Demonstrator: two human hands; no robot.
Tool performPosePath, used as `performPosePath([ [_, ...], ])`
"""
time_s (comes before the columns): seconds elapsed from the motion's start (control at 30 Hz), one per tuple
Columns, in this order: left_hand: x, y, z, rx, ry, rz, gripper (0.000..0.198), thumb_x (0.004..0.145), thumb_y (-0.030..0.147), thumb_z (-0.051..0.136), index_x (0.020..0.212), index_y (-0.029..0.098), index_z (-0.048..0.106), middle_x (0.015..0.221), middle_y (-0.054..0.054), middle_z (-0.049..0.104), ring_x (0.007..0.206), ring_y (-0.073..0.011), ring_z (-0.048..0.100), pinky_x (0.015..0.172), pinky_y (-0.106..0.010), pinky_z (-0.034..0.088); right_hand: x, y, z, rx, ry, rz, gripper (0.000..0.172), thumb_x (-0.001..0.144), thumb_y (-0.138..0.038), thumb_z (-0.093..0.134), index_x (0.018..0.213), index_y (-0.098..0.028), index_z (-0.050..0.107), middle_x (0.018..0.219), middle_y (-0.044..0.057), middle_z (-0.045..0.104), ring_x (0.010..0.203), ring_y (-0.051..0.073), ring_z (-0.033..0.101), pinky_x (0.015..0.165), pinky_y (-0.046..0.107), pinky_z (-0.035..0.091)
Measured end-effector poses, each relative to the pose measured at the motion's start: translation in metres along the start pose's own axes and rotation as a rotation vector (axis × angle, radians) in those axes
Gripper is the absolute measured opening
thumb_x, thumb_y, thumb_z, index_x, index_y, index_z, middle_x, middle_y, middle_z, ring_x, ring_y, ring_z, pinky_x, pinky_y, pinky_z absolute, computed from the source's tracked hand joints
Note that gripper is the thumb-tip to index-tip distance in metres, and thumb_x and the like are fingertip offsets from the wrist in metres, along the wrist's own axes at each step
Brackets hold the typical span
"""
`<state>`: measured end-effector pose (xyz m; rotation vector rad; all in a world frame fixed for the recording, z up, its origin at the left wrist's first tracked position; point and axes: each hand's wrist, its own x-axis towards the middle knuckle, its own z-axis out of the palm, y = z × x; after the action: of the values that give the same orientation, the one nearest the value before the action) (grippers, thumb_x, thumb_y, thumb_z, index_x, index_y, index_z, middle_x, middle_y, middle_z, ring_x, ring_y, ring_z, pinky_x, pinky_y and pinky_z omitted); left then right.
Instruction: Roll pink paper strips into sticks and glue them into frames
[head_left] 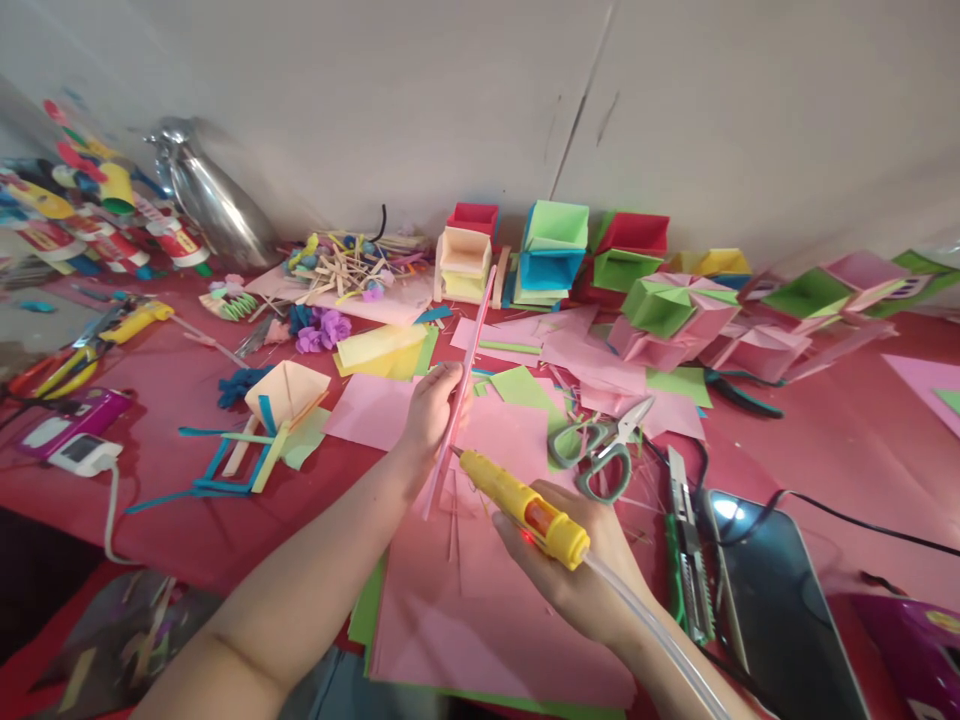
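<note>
My left hand (439,408) is closed on a long, narrow pink paper strip (469,362), which is held edge-on and slanting up and away from me. In my right hand (574,560) is a yellow hot glue gun (517,493) with a clear glue stick (652,630) running out of its back. The nozzle points at the strip's lower part, just below my left fingers; whether it touches I cannot tell. Under both hands lie pink paper sheets (495,640) with green ones beneath. Grey-green handled scissors (604,450) rest right of the strip.
Folded paper boxes (555,245) stand along the wall. At right lie a utility knife (688,550), a phone (787,600) and a black cable. Leftward are a blue paper-strip frame (232,465), a purple power strip (75,425), pliers (71,365) and a metal jug (214,195).
</note>
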<state>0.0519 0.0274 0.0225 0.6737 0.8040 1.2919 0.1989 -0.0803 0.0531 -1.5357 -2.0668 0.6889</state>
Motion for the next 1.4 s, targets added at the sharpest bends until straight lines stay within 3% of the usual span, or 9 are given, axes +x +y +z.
performPosePath([
  [0.63, 0.006, 0.006, -0.006, -0.047, 0.032, 0.036, 0.018, 0.072, 0.029, 0.058, 0.067, 0.018, 0.046, 0.053, 0.007, 0.04, 0.035, -0.0024, 0.032, 0.03, -0.013, 0.017, -0.003, -0.001, 0.003, -0.039, -0.081, -0.107, 0.031, 0.08, -0.039, 0.046, 0.057, -0.021, 0.036, 0.054, -0.003, 0.042, 0.043, 0.009, 0.04, 0.043, 0.023, 0.027],
  [1.4, 0.012, 0.012, -0.014, -0.094, 0.073, 0.042, 0.022, 0.071, 0.034, 0.062, 0.067, 0.017, 0.049, 0.051, 0.007, 0.04, 0.034, -0.002, 0.033, 0.029, -0.012, 0.018, -0.004, -0.002, 0.005, -0.134, -0.128, -0.192, 0.03, 0.081, -0.038, 0.045, 0.058, -0.021, 0.034, 0.05, -0.004, 0.044, 0.04, 0.008, 0.042, 0.042, 0.023, 0.024],
])
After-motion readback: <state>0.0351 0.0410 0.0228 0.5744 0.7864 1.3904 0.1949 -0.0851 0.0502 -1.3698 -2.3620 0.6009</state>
